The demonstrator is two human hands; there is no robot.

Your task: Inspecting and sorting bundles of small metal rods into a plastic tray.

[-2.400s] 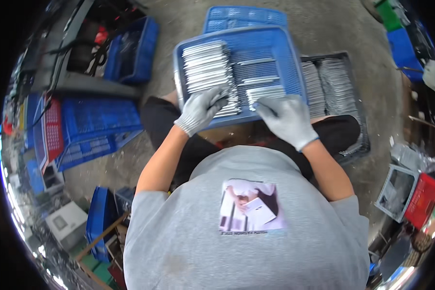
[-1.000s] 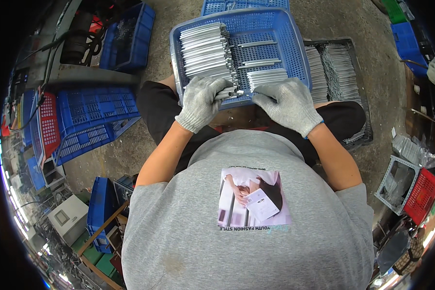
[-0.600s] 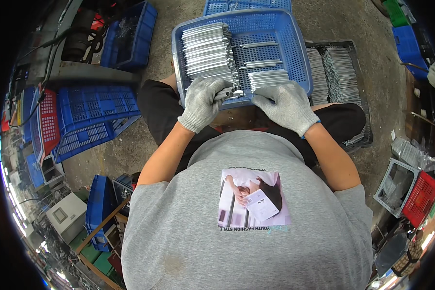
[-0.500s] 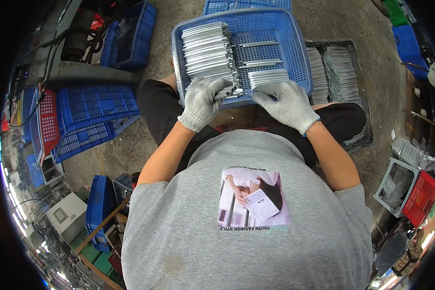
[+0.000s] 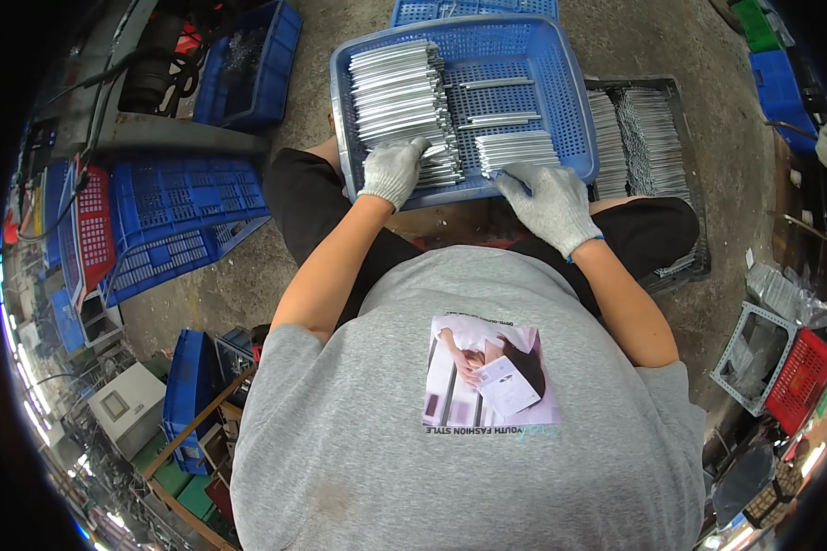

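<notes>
"Head view, please: where is the left hand (image 5: 393, 173)?"

"It wears a pale knitted glove and lies at the near end of the long pile of metal tubes (image 5: 395, 87), which fills the left side of the blue perforated basket (image 5: 574, 106). Its fingers are bent. I cannot tell if this grip is closed on some tubes, because the glove covers the place."

"And the right hand (image 5: 551, 200)?"

"It is gloved also, and it is at the near rim of the basket, just beside the short stack of metal tubes (image 5: 516, 150). The thumb stands a little apart from the fingers. If this grip holds something, I cannot tell."

"Are other tubes inside?"

"Yes. Farther than the short stack lie two small groups, a middle group (image 5: 504, 119) and a far group (image 5: 498, 84), well apart from the long pile."

"What is around the basket?"

"On the right, a black crate (image 5: 703, 243) carries more metal pieces (image 5: 657, 138) in rows. On the left are a blue crate (image 5: 188, 197) and a red perforated basket (image 5: 93, 225)."
</notes>
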